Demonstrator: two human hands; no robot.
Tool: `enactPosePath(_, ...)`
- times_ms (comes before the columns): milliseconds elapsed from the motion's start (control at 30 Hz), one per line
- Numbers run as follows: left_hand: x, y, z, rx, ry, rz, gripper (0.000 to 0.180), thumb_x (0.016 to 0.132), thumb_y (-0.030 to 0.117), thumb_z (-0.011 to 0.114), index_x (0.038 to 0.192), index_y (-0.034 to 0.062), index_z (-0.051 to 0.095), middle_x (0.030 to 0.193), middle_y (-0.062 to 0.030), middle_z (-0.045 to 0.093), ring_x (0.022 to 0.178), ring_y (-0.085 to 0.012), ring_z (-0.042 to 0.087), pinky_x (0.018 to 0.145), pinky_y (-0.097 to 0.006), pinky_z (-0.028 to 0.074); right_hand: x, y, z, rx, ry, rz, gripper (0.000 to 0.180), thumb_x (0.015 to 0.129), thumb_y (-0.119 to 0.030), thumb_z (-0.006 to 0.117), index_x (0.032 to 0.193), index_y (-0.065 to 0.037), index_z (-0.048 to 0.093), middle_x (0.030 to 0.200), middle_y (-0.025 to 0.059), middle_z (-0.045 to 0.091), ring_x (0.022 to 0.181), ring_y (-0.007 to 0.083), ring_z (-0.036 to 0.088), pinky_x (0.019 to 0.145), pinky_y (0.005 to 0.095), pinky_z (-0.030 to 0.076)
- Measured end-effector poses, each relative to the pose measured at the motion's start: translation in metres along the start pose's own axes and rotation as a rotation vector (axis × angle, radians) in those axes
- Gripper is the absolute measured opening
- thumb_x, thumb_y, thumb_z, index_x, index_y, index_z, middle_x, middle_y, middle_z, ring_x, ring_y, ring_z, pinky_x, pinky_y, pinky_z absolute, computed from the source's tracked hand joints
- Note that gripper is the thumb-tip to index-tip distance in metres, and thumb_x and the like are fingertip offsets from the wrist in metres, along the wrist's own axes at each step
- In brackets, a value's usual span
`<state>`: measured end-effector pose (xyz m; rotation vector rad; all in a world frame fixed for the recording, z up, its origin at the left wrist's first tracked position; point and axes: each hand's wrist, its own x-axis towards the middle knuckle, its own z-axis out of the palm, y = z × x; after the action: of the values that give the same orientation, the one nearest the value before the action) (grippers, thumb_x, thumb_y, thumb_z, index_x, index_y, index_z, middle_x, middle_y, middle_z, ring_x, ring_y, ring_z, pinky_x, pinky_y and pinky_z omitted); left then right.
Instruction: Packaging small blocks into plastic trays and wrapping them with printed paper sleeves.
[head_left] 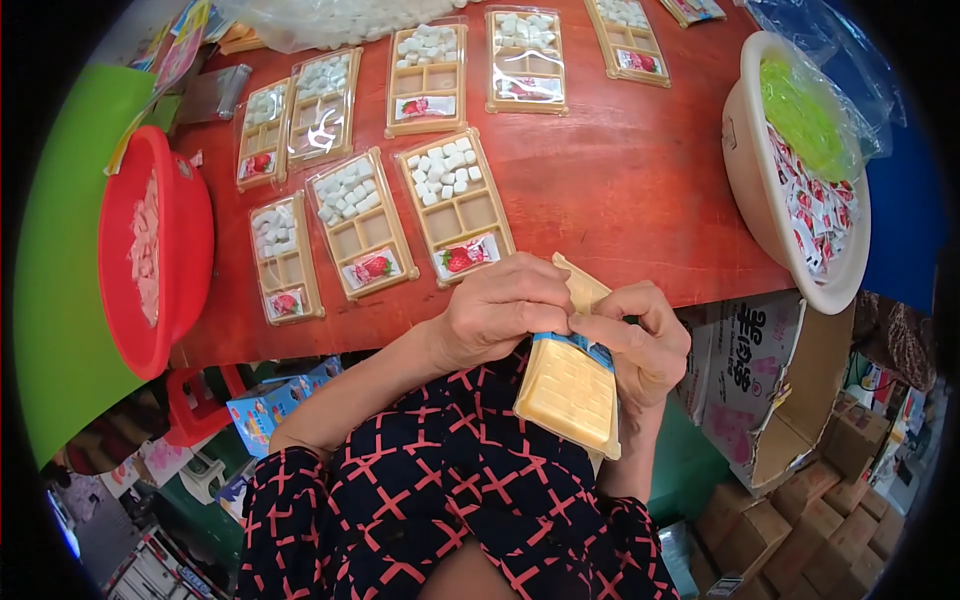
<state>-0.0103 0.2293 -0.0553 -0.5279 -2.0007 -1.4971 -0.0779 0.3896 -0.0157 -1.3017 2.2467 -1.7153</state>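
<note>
Pale yellow tray [566,398], whether single or stacked not determinable, is held tilted between both hands at the near edge of the tabletop [620,185], its lower end projecting below them. Left hand [508,308] grasps its upper left; right hand [645,340] grips its right side. Fingers partly hide a blue strip [598,354]. Beyond lie trays of white pieces [481,210]; farther, a clear bag [300,25] is cut off.
</note>
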Motion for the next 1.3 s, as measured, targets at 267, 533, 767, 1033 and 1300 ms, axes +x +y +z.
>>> enactPosePath(267,-0.002,-0.001,-0.002,0.108,0.131,-0.037,0.020,0.066,0.008,0.072,0.083,0.0037,0.062,0.084,-0.0085,0.062,0.077,-0.0235,0.060,0.070,-0.033,0.050,0.001,0.004,0.002,0.304,-0.047,0.181,0.014,0.076,-0.006,0.059,0.085,0.005,0.062,0.080,0.0146,0.062,0.069,0.0222,0.060,0.067,0.0301,0.048)
enactPosePath(533,0.000,0.006,-0.010,0.140,0.233,-0.266,0.019,0.067,0.007,0.070,0.084,0.0008,0.063,0.083,-0.0106,0.062,0.077,-0.0250,0.061,0.069,-0.032,0.049,0.006,-0.002,0.001,0.235,-0.189,0.255,0.051,0.078,-0.043,0.060,0.101,0.002,0.059,0.105,0.0201,0.057,0.088,0.0283,0.059,0.081,0.0370,0.045)
enactPosePath(767,0.000,0.017,-0.012,0.171,0.279,-0.331,0.023,0.064,-0.004,0.068,0.086,0.0025,0.061,0.082,-0.0091,0.060,0.074,-0.0237,0.060,0.063,-0.029,0.048,0.016,0.007,0.016,0.261,-0.086,0.334,0.019,0.074,-0.007,0.066,0.090,0.001,0.060,0.082,0.0132,0.062,0.076,0.0178,0.060,0.068,0.0283,0.049)
enactPosePath(1033,-0.002,0.017,-0.016,0.048,0.273,-0.634,0.019,0.073,-0.004,0.062,0.091,-0.0003,0.061,0.085,-0.0121,0.062,0.078,-0.0210,0.062,0.065,-0.028,0.048,0.050,0.003,0.025,0.552,-0.108,0.597,0.023,0.073,0.006,0.060,0.095,0.003,0.053,0.084,0.0053,0.061,0.079,0.0117,0.057,0.072,0.0258,0.047)
enactPosePath(1300,0.022,0.014,-0.040,-0.239,0.481,-0.770,0.020,0.078,-0.001,0.059,0.098,-0.0010,0.060,0.082,-0.0072,0.062,0.077,-0.0098,0.059,0.060,-0.021,0.049,0.096,0.011,0.046,0.598,-0.227,0.635,0.041,0.072,0.002,0.059,0.110,0.003,0.047,0.098,0.0077,0.059,0.085,0.0140,0.058,0.074,0.0260,0.048)
